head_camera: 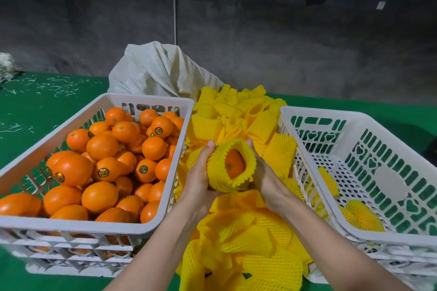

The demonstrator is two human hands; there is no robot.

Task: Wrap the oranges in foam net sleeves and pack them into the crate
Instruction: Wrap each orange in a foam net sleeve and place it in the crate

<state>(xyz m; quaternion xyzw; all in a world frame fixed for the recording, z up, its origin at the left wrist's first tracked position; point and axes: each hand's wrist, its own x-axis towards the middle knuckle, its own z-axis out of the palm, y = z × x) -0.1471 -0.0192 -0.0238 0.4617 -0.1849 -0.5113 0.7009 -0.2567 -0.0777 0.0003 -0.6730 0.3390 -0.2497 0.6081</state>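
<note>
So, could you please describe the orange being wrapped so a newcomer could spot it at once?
Between the white crate full of bare oranges and the nearly empty white crate lies a heap of yellow foam net sleeves. Above it the left hand and right hand hold one sleeve with an orange inside. It is the only orange showing through a sleeve's open mouth.

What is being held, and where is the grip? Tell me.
An orange in a foam net sleeve. The left hand grips the sleeve's left side, the right hand its right side.
</note>
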